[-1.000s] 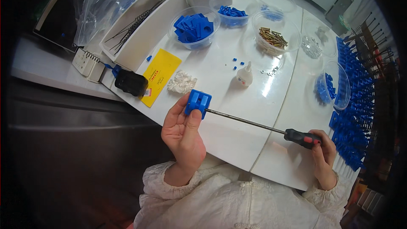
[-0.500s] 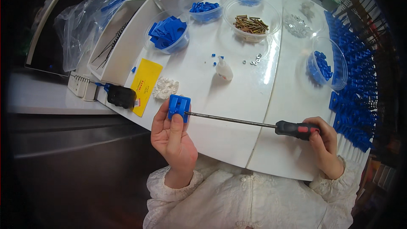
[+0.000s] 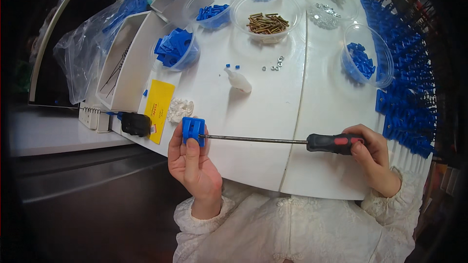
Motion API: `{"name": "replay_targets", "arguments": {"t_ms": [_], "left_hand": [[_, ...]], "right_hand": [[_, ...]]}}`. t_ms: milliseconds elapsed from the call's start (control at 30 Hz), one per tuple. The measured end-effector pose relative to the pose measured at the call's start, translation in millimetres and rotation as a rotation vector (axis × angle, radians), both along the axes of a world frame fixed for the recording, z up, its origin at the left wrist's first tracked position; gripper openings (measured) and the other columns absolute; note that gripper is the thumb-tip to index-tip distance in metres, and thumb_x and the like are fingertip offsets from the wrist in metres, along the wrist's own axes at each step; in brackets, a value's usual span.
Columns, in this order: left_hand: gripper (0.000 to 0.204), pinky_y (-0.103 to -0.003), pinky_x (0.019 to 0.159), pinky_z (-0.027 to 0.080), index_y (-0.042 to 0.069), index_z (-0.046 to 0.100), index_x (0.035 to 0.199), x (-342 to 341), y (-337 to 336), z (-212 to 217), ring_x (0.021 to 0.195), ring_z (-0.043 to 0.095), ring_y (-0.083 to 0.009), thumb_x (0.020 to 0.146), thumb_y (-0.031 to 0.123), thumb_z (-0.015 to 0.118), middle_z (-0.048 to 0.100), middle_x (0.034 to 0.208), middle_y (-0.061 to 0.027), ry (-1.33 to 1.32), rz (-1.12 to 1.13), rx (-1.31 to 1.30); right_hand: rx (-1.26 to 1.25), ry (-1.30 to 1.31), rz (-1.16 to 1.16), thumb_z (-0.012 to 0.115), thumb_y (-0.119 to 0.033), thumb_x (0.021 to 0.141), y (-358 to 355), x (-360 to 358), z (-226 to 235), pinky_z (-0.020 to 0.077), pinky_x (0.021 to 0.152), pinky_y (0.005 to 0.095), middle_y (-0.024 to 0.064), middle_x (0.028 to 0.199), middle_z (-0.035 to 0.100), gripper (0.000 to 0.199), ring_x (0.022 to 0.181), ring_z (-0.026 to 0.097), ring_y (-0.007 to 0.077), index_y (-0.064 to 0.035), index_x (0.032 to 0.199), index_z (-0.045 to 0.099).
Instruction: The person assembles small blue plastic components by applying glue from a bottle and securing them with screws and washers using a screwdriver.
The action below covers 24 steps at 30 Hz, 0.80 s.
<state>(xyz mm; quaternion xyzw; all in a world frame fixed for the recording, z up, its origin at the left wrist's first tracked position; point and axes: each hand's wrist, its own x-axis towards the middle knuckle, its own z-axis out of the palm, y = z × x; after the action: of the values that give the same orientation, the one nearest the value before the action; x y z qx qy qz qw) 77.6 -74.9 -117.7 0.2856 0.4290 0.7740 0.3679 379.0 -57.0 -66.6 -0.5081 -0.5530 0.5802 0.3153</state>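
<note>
Between thumb and fingers, my left hand (image 3: 195,165) grips a small blue plastic block (image 3: 193,131) with ridges and a slot, just above the table's front edge. My right hand (image 3: 370,153) is wrapped around the black and red handle of a long screwdriver (image 3: 253,140). Its shaft lies almost level, pointing left, and the tip meets the right side of the block. Whatever the tip engages there is too small to make out. Beyond my left hand lies a crumpled white tissue (image 3: 180,110).
A small white bottle (image 3: 239,82) stands mid-table near loose nuts (image 3: 275,67). Clear tubs hold brass-coloured screws (image 3: 267,23), blue plates (image 3: 173,46) and small blue parts (image 3: 360,62). A yellow card (image 3: 158,109) and black device (image 3: 135,124) lie left. Blue assemblies (image 3: 404,78) crowd the right edge.
The view has shifted, so the table's things sit further left. Both hands keep their hold, and the screwdriver now lies closer to level against the block.
</note>
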Motion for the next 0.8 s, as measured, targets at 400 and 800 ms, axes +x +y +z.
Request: {"name": "replay_targets", "arguments": {"t_ms": [400, 800], "left_hand": [[0.030, -0.036, 0.096, 0.051, -0.002, 0.053, 0.122, -3, -1, -2, 0.103, 0.063, -0.0240, 0.093, 0.006, 0.055, 0.062, 0.114, -0.0160, 0.045, -0.041, 0.016], [0.044, -0.035, 0.087, 0.055, 0.007, 0.037, 0.133, 8, 5, 14, 0.105, 0.062, -0.0245, 0.092, 0.001, 0.051, 0.057, 0.116, -0.0157, -0.028, 0.053, -0.017]], "right_hand": [[-0.029, 0.030, 0.025, 0.057, -0.013, 0.091, 1, 1, 2, 0.0391, 0.068, 0.0192, 0.0004, 0.083, 0.058, 0.022, 0.076, 0.049, 0.0052, 0.0040, 0.106, 0.058], [0.996, -0.507, -0.054, 0.060, -0.038, 0.081, -10, 31, 14, 0.0378, 0.049, 0.0309, 0.0076, 0.065, 0.054, 0.039, 0.052, 0.049, 0.0222, 0.0004, 0.091, 0.061]]}}
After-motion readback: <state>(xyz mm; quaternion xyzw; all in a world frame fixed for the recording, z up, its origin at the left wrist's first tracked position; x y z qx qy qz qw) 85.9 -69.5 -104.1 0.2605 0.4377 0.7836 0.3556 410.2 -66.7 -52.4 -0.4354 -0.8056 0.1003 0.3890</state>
